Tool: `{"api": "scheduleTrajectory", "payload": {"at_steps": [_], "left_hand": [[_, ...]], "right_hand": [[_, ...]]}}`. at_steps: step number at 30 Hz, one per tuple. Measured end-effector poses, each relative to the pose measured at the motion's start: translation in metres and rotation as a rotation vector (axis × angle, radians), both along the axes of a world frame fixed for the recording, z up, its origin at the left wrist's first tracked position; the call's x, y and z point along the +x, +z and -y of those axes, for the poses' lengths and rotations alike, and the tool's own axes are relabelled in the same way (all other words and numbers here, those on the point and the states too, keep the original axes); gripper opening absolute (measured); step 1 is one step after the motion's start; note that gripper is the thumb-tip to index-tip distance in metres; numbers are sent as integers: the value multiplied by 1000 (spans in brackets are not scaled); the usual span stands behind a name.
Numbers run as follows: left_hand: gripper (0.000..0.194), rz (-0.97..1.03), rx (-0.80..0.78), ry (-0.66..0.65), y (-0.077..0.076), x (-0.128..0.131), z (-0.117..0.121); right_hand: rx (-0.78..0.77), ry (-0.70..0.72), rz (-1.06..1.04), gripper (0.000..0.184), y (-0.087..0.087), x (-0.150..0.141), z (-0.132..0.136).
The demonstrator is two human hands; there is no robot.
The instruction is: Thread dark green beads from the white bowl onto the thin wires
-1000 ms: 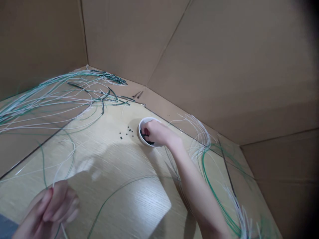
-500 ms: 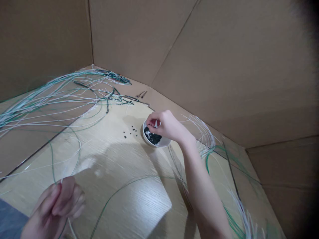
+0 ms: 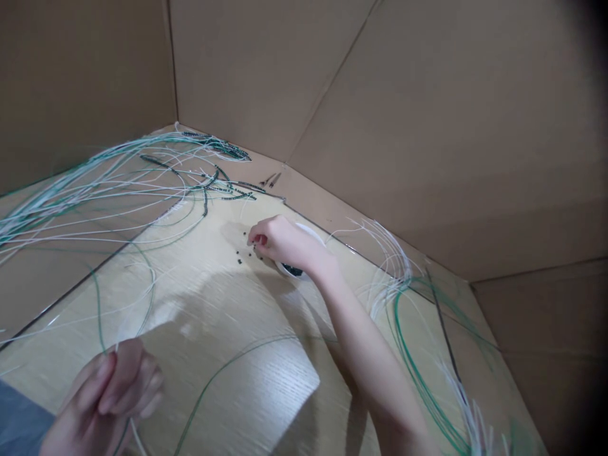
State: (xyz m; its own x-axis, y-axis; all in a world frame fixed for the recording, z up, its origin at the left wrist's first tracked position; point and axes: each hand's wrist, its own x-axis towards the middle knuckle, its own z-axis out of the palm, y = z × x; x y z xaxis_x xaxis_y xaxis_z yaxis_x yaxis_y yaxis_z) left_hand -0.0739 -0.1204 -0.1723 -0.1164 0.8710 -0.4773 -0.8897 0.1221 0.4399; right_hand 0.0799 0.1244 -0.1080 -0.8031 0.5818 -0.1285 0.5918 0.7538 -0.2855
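Note:
My right hand (image 3: 280, 242) hangs with curled fingers just over the wooden tabletop (image 3: 223, 304), beside a small white bowl (image 3: 311, 231) that it mostly hides. Dark green beads (image 3: 292, 271) show in the bowl. Several loose beads (image 3: 238, 256) lie on the wood right by my fingertips. Whether those fingers pinch a bead is too small to tell. Near the bottom left, my left hand (image 3: 111, 396) is closed, its fingers pinching a thin white cord (image 3: 122, 330) that runs up from them.
Long white and green cords (image 3: 95, 190) sprawl over the table's left side, some strung with dark beads (image 3: 213, 187). More cords (image 3: 403, 329) lie at right. Cardboard walls (image 3: 380, 114) surround the table. A grey cloth (image 3: 19, 421) shows at bottom left.
My right hand has moved left off the bowl, out to the loose beads, and now covers most of the bowl. My left hand has barely moved.

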Motion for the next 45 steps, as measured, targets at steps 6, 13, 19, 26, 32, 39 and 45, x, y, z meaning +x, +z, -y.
{"api": "scheduleTrajectory", "payload": {"at_steps": [6,13,19,26,32,39,45], "left_hand": [[47,1,-11,9,0,0,1],[43,13,197,-71,-21,-6,5],[41,-6,184,-47,-26,-6,8],[43,-17,167,-25,-19,-4,4],[47,-11,103,-4,-12,-1,1],[51,11,67,-9,-6,-1,0],[52,-1,-63,56,8,2,-4]], "right_hand": [[94,-178,-27,21,17,33,-8],[30,-265,199,16,-5,52,-14],[53,-229,247,6,-16,45,-13],[105,-256,250,11,-16,45,-11],[92,-249,193,10,-14,47,-9],[92,-159,-47,13,15,33,0],[39,-48,-58,14,4,0,5]]}}
